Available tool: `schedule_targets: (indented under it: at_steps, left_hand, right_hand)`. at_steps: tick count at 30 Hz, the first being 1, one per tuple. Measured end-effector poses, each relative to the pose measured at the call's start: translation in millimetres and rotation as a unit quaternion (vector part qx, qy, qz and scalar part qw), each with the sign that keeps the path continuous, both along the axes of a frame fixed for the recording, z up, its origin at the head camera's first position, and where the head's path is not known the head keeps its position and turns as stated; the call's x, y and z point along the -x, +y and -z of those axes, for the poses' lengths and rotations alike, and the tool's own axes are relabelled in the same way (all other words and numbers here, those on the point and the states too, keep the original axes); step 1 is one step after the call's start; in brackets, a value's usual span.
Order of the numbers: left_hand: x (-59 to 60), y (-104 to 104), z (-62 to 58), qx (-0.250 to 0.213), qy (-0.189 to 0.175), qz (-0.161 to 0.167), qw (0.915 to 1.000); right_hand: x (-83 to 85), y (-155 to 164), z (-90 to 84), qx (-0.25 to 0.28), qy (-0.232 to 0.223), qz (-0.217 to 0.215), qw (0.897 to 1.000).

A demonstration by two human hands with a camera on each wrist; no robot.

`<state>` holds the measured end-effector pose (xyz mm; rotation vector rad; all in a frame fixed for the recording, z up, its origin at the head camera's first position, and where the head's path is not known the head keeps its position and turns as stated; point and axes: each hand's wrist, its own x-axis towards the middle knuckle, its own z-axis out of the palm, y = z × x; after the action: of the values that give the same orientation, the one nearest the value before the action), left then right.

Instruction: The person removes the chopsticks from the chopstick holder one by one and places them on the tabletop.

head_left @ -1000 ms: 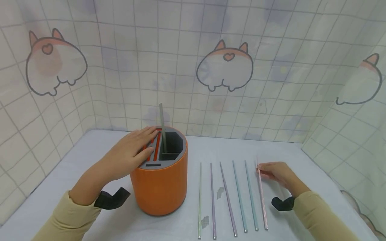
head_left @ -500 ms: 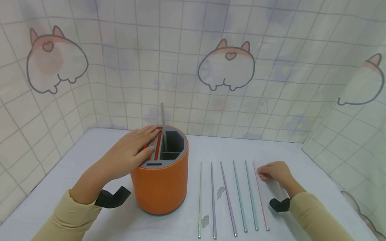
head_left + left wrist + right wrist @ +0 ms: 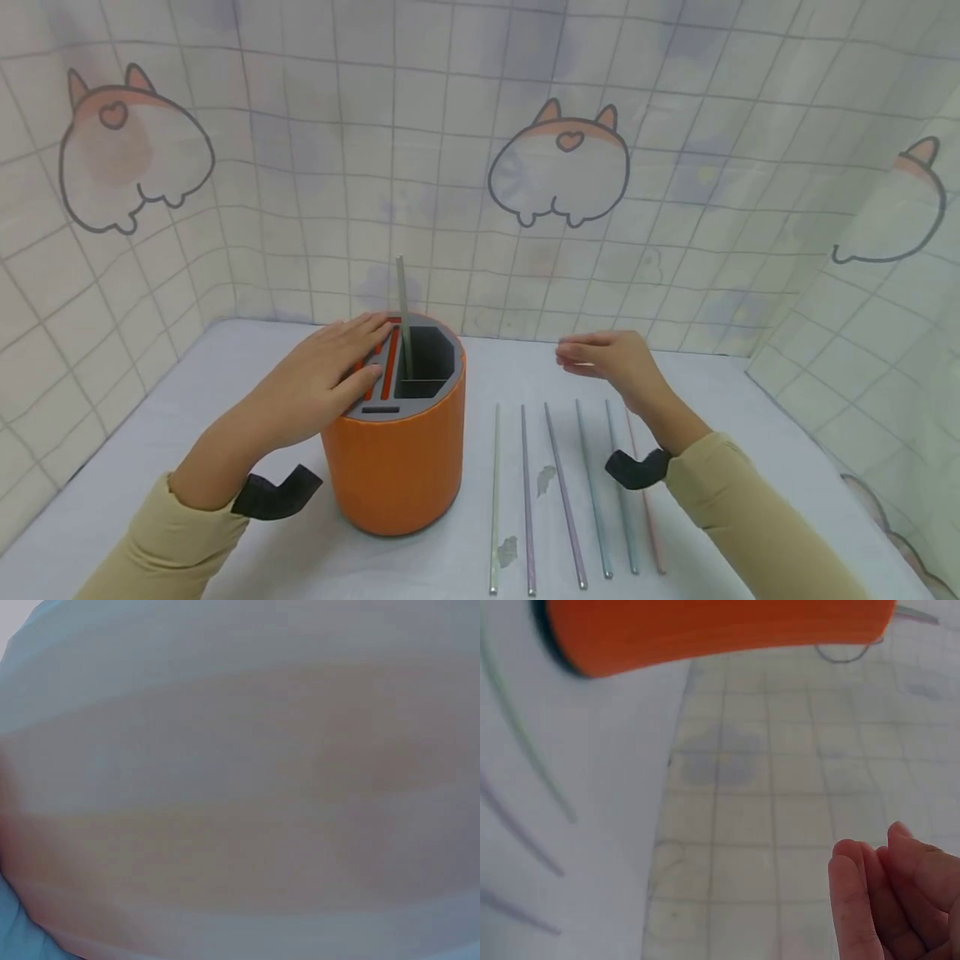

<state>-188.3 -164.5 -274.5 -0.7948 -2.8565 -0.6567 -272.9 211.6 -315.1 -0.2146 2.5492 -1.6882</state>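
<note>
Six thin sticks (image 3: pixel 558 492) lie in a row at lower centre, right of the orange holder (image 3: pixel 393 454).
Left hand (image 3: pixel 322 383) rests flat, fingers straight, on the holder's grey top, covering part of its slots; one grey stick (image 3: pixel 403 317) stands upright inside. Right hand (image 3: pixel 611 362) hovers above the row's far ends, fingers loosely extended, holding nothing. Its forearm hides part of the pink stick (image 3: pixel 651 525). Left wrist view is a featureless blur; right wrist view shows only fingertips (image 3: pixel 889 900) and the holder's base cut off at the top edge.
</note>
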Motion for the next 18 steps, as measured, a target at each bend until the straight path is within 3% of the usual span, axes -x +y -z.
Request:
schedule_targets:
  at_steps: [5, 11, 18]
  left_hand:
    - [1.5, -0.5, 2.0, 0.0, 0.002, 0.003, 1.0]
    - [0.7, -0.8, 2.7, 0.003, 0.0, -0.001, 1.0]
    - [1.8, -0.4, 0.9, 0.002, 0.004, 0.001, 1.0]
  right_hand:
    - [8.7, -42.4, -23.8, 0.064, 0.021, -0.041, 0.997]
    - [11.7, -88.9, -41.5, 0.094, 0.047, -0.106, 0.989]
    - [16.8, -125.0, -53.1, 0.117, 0.036, -0.153, 0.981]
